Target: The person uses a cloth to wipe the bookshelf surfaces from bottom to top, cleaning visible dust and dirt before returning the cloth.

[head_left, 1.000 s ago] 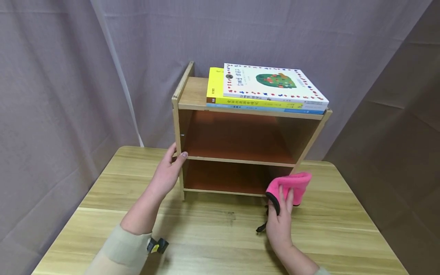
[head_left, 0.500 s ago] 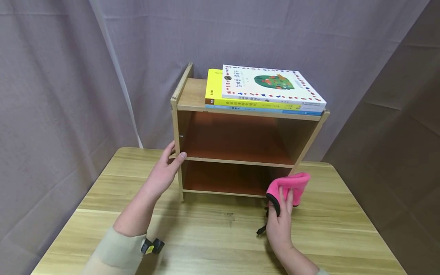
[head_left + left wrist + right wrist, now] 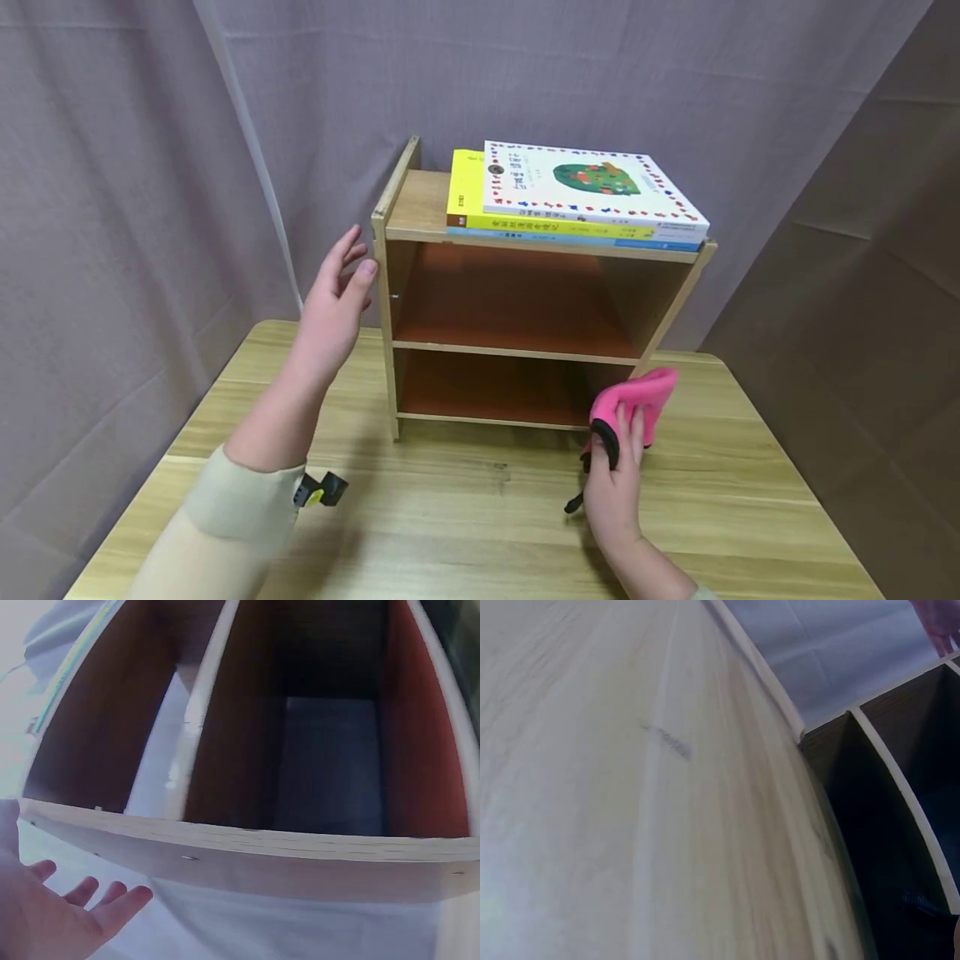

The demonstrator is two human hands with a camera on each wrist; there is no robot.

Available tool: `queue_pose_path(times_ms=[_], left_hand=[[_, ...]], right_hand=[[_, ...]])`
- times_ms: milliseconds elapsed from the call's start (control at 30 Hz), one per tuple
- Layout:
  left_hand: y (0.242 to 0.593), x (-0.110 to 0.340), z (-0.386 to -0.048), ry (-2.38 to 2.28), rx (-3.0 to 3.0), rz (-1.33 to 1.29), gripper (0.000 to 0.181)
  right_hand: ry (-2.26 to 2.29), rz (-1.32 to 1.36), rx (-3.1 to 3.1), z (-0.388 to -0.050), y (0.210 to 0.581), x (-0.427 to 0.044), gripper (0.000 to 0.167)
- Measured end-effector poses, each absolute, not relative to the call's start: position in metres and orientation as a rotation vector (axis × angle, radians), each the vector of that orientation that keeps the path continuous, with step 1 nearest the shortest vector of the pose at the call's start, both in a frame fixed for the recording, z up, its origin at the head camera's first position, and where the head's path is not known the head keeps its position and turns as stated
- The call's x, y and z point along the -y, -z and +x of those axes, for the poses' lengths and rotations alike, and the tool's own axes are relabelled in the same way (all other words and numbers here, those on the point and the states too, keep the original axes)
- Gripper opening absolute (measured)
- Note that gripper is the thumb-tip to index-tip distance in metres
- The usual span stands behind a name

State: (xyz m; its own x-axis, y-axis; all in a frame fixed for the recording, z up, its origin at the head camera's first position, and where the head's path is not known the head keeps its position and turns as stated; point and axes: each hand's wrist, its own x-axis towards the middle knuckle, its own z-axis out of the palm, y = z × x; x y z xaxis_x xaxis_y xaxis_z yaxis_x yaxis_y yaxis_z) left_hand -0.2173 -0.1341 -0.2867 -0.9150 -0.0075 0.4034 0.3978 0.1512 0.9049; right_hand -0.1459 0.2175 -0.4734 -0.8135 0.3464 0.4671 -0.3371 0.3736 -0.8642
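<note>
Over the bench (image 3: 480,533) nearest us, the right grip (image 3: 615,483) holds a pink cloth (image 3: 643,390) with black edging, just before the wooden shelf (image 3: 517,353) at its lower right end. The left grip (image 3: 333,304) holds nothing — fingers loosely spread beside the shelf's left panel; we cannot tell whether the thumb touches. Only the left wrist view shows us small dark marks along that panel's outer face. Above and beyond the right grip, a white book (image 3: 592,179) tops a yellow book (image 3: 467,187) and a blue book (image 3: 525,238), bearing Chinese characters — too small for us to read surely. Behind hangs a grey curtain (image 3: 525,75).
</note>
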Motion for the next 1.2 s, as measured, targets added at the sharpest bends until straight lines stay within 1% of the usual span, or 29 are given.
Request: queue_pose_path(times_ms=[133, 233, 433, 733, 933, 1200], left_hand=[[0.267, 0.131, -0.220, 1.771, 2.089, -0.387, 0.058], [0.255, 0.127, -0.222, 1.753, 2.100, -0.399, 0.057], [0.241, 0.120, -0.226, 1.728, 2.136, -0.410, 0.055], [0.234, 0.117, -0.231, 1.723, 2.066, -0.432, 0.045], [0.232, 0.120, -0.231, 1.732, 2.131, -0.422, 0.045], [0.226, 0.123, -0.228, 1.848, 2.163, -0.475, 0.045]], right_hand=[[-1.523, -0.010, 1.994, -0.147, 0.465, -0.216, 0.055], [-1.538, 0.011, 1.938, -0.144, 0.451, -0.212, 0.053], [-1.520, 0.065, 1.882, -0.140, 0.425, -0.203, 0.053], [-1.489, 0.075, 1.899, -0.157, 0.444, -0.217, 0.056], [-1.496, 0.084, 1.895, -0.157, 0.443, -0.217, 0.053], [-1.456, 0.066, 1.917, -0.156, 0.440, -0.215, 0.056]])
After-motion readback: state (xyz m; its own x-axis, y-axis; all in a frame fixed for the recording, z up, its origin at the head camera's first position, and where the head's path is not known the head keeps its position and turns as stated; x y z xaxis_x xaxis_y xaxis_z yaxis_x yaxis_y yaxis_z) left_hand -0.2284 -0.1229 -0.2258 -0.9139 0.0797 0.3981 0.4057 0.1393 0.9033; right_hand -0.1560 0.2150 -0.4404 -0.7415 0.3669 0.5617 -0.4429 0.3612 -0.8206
